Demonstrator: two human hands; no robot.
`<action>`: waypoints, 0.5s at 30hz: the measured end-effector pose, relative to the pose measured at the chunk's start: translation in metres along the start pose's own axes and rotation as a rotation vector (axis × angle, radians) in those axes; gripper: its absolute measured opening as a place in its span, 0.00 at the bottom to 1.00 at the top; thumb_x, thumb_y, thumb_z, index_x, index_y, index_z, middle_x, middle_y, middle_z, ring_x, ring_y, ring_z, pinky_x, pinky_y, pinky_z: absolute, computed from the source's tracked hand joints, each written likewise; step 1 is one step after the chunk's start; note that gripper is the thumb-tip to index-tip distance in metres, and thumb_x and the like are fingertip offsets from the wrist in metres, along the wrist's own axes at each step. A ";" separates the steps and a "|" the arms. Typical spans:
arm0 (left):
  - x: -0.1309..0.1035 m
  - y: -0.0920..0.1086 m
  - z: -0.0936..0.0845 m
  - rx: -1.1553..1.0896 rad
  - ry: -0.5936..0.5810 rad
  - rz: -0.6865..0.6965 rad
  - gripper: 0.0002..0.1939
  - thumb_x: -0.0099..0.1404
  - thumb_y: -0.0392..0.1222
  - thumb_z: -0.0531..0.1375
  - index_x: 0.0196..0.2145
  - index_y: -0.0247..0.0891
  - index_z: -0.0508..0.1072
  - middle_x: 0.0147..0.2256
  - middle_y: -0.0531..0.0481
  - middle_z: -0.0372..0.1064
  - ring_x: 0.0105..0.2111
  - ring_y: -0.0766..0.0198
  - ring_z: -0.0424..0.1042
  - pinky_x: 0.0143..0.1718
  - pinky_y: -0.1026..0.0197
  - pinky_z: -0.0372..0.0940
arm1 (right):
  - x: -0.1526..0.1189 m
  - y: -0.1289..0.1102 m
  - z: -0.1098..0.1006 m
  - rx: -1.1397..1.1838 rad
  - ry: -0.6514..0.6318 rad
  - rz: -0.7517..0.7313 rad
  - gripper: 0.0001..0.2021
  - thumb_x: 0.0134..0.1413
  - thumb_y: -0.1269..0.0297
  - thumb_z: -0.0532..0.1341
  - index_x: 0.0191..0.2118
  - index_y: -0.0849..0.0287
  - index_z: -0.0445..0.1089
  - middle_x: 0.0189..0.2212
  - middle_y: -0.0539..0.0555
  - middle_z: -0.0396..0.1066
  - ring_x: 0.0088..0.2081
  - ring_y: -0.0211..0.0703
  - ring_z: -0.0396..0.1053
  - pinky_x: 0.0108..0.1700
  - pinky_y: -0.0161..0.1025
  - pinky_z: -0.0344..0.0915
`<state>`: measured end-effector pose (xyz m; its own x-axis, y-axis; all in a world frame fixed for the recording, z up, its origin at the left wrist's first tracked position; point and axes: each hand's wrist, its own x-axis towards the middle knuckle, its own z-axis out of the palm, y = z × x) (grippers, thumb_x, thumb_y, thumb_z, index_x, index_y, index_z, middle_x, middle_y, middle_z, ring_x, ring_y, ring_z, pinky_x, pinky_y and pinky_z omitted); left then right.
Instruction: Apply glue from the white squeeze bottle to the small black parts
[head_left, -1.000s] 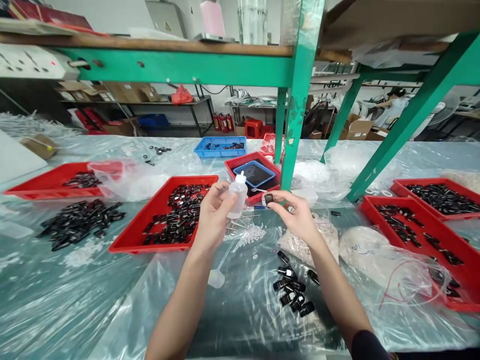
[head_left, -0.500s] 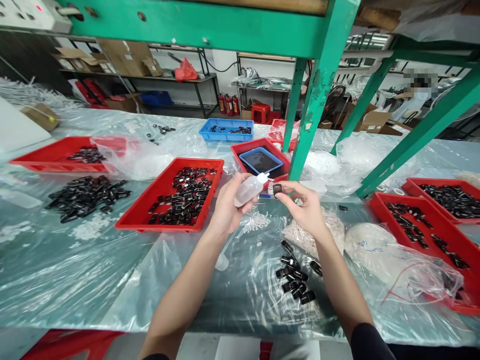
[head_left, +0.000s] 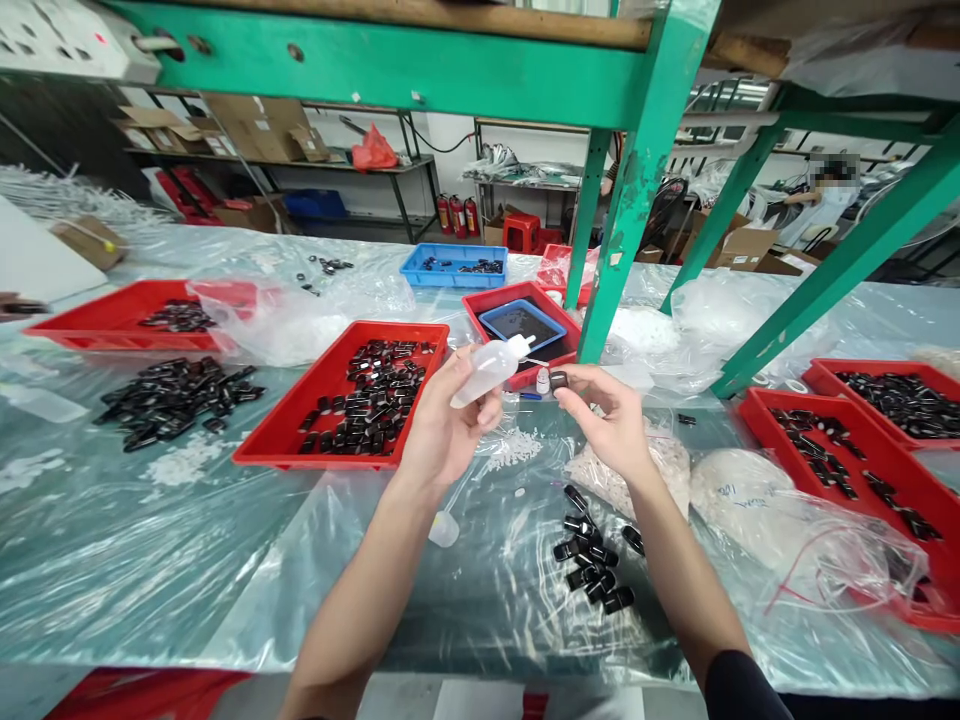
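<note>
On my feed I see a red tray (head_left: 279,438) of black pieces on the worktop (head_left: 322,570), then the left hand (head_left: 448,428) gripping a tilted translucent bottle (head_left: 489,371), its nozzle pointing toward a small black part (head_left: 559,380) that the right hand (head_left: 606,412) pinches above the worktop.

And there at the back, 3 extinguishers (head_left: 457,217) stand between a stool (head_left: 520,234) and a table (head_left: 409,166) bearing a bag (head_left: 373,151)!
</note>
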<state>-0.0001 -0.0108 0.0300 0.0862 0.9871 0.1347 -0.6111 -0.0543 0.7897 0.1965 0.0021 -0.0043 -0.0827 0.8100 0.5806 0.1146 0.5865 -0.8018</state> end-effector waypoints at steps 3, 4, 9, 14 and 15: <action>0.001 -0.002 0.002 -0.121 0.076 -0.032 0.24 0.53 0.53 0.75 0.37 0.34 0.74 0.26 0.53 0.67 0.19 0.76 0.59 0.16 0.71 0.52 | -0.001 0.001 0.005 0.078 -0.004 0.057 0.11 0.61 0.59 0.68 0.47 0.54 0.79 0.42 0.54 0.80 0.33 0.41 0.73 0.32 0.39 0.69; 0.001 -0.003 0.002 -0.159 0.096 -0.040 0.24 0.52 0.53 0.76 0.36 0.34 0.74 0.26 0.54 0.67 0.19 0.76 0.58 0.16 0.71 0.52 | -0.001 0.001 0.007 0.100 -0.013 0.067 0.11 0.60 0.59 0.68 0.47 0.55 0.79 0.41 0.54 0.80 0.33 0.40 0.73 0.32 0.38 0.69; 0.006 -0.010 0.004 -0.189 0.156 -0.029 0.21 0.54 0.51 0.75 0.32 0.36 0.71 0.26 0.56 0.65 0.18 0.78 0.52 0.15 0.71 0.48 | -0.003 -0.001 0.016 0.105 -0.044 0.064 0.10 0.59 0.60 0.69 0.45 0.55 0.79 0.40 0.54 0.80 0.34 0.41 0.73 0.32 0.38 0.70; 0.006 -0.018 0.004 -0.030 0.185 0.109 0.22 0.56 0.55 0.73 0.30 0.39 0.68 0.25 0.56 0.66 0.17 0.76 0.51 0.17 0.67 0.49 | -0.005 -0.001 0.019 0.065 -0.083 0.048 0.09 0.60 0.60 0.68 0.45 0.55 0.80 0.40 0.54 0.80 0.34 0.41 0.73 0.31 0.38 0.69; 0.005 -0.019 0.005 0.004 0.193 0.158 0.22 0.56 0.56 0.72 0.30 0.39 0.69 0.26 0.55 0.67 0.17 0.76 0.51 0.17 0.66 0.50 | -0.006 -0.001 0.019 0.059 -0.084 0.041 0.09 0.61 0.60 0.68 0.45 0.55 0.80 0.39 0.54 0.80 0.34 0.41 0.73 0.31 0.38 0.69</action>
<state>0.0157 -0.0055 0.0183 -0.1623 0.9767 0.1406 -0.6017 -0.2109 0.7704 0.1784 -0.0030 -0.0094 -0.1623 0.8287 0.5356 0.0615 0.5502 -0.8327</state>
